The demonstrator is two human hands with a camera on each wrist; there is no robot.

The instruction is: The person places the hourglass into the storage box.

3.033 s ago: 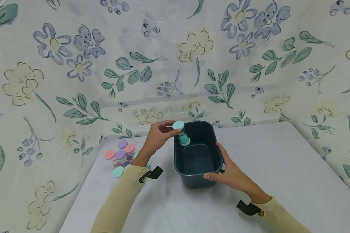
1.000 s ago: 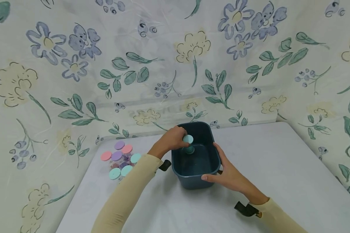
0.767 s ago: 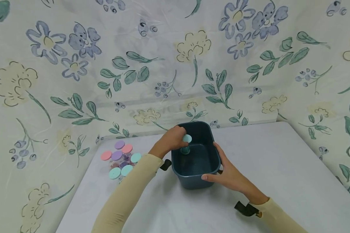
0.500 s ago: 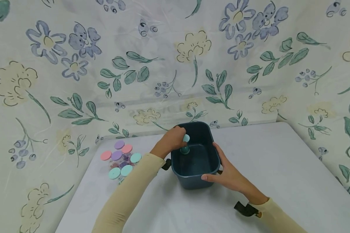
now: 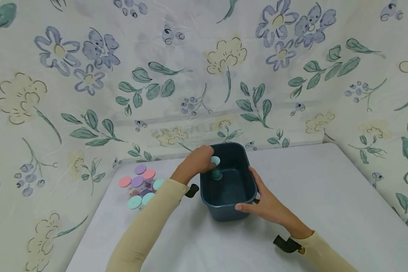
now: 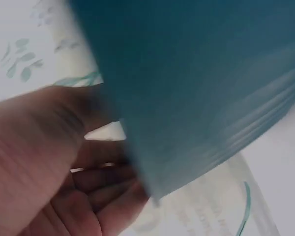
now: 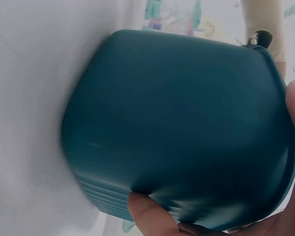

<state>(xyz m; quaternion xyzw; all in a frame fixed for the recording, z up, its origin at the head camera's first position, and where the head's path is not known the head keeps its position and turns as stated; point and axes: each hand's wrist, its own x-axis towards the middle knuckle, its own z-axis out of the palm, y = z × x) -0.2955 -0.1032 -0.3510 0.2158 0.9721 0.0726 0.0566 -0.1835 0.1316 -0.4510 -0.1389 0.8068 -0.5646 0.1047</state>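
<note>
A dark blue plastic bin [image 5: 225,213] stands upright on the white table. Inside it, at the left wall, my left hand [image 5: 196,161] reaches over the rim and holds a small clear jar [image 5: 217,174] with a pale teal lid [image 5: 215,161] and teal contents. Part of the jar is behind the thumb; the bin wall hides the fingertips in the left wrist view. My right hand [image 5: 266,200] grips the bin's near right corner, thumb on the front and fingers along the right side. The right wrist view shows a fingertip [image 7: 150,211] pressed on the ribbed outer wall.
Several small jars with pink, purple [image 5: 137,181] and teal lids stand grouped on the table's left, partly behind the left sleeve [image 5: 149,223]. A floral cloth [image 5: 190,75] hangs behind and beside the table [image 5: 309,181].
The left hand has lowered the jar from above the bin's left rim to inside it. Over the last half second the hand shifts slightly left and more of the lid shows. The right hand stays put.
</note>
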